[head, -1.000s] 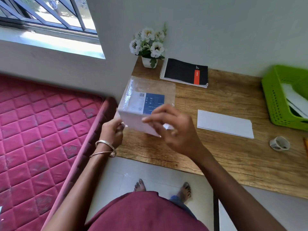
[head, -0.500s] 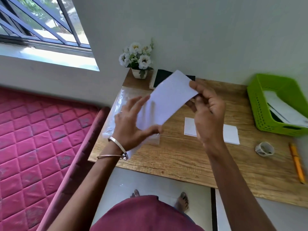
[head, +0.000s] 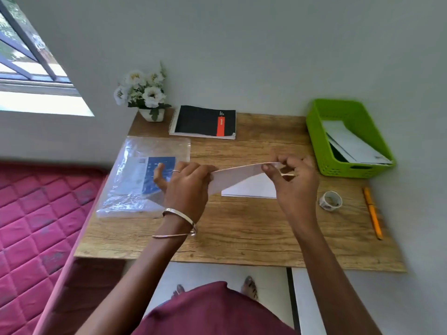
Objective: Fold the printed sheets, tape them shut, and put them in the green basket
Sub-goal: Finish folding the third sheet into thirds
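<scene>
A white sheet is held above the wooden desk, the left hand gripping one end and the right hand pinching the other. With nothing flat beneath it, the fold could crease crooked, or a loosened pinch could drop it short of the green basket.

Sheet: white, held edge-on above desk. Folded sheet: flat beneath. Basket: green, holding sheets.

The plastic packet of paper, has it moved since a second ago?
Yes. It was held up in the left hand; it now lies flat on the desk, in front of the flower pot, the plastic packet released.
</scene>
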A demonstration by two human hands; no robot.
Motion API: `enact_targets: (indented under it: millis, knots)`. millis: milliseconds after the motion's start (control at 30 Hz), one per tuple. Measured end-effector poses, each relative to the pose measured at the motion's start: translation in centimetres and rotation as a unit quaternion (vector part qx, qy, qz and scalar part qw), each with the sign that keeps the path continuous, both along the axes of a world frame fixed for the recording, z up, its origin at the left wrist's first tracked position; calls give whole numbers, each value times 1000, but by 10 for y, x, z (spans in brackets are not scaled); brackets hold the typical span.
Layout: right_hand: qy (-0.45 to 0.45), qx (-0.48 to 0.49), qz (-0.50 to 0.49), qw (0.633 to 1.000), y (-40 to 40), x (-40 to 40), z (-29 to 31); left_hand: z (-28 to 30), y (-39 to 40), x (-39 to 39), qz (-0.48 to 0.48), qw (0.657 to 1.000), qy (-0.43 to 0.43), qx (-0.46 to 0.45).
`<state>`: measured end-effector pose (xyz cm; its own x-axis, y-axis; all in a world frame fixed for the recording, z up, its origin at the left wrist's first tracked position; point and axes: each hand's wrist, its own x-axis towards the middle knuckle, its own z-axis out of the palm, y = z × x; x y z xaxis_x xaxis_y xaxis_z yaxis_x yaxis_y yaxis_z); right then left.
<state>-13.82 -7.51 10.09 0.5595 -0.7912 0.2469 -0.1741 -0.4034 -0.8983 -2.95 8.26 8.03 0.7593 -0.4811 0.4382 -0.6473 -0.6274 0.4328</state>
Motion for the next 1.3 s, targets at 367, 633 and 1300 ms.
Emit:
enact_targets:
  millis: [367, 633, 1300]
  knots:
    - [96, 49, 92, 990, -31, -33, -25, -1, -22, -1, 6, 993, 39, 111]
    - [101, 119, 126, 980, -45, -28, -41, -7, -32, 3, 26, 984, 81, 156]
    - [65, 327, 195, 922, -46, -8, -34, -34, -46, -2, -202, 934, 70, 286]
